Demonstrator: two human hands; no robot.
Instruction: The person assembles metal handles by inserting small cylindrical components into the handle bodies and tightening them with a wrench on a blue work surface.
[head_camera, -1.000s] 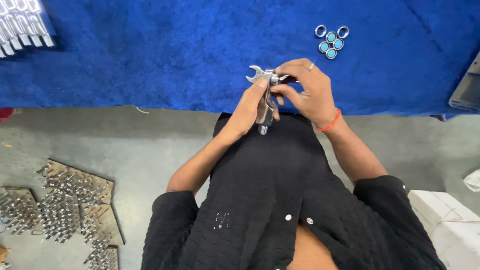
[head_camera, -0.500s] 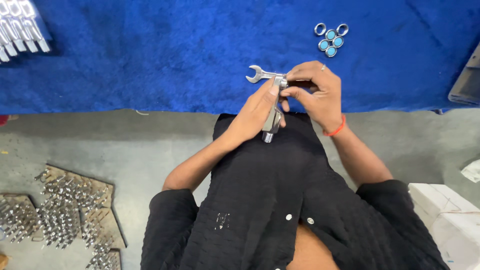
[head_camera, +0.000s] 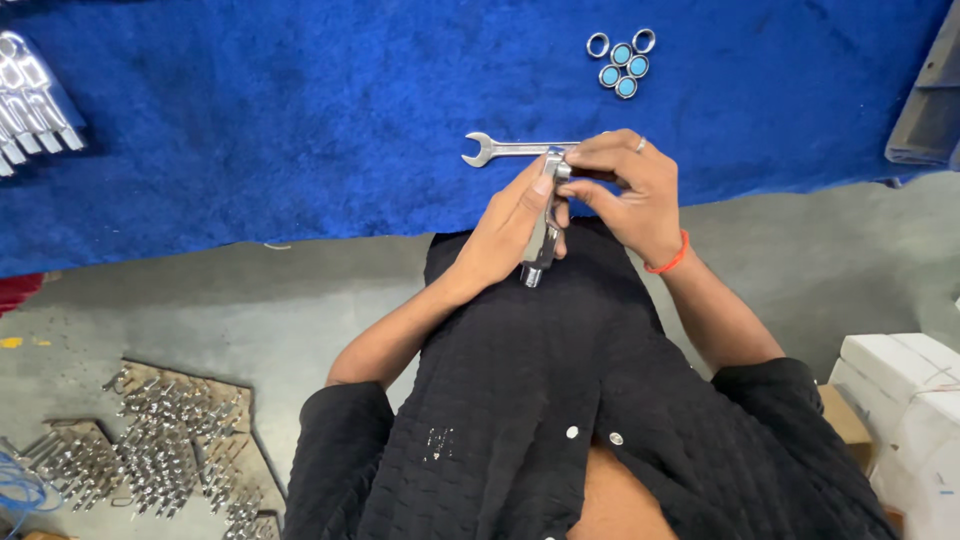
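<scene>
We are in a small assembly workshop: a blue felt-covered workbench (head_camera: 300, 130) fills the top of the frame, chrome metal fittings (head_camera: 30, 105) lie in a row at its upper left, more shiny metal parts (head_camera: 150, 460) are heaped on the grey concrete floor (head_camera: 200, 300) at lower left, and white cardboard boxes (head_camera: 900, 400) are stacked at lower right
</scene>
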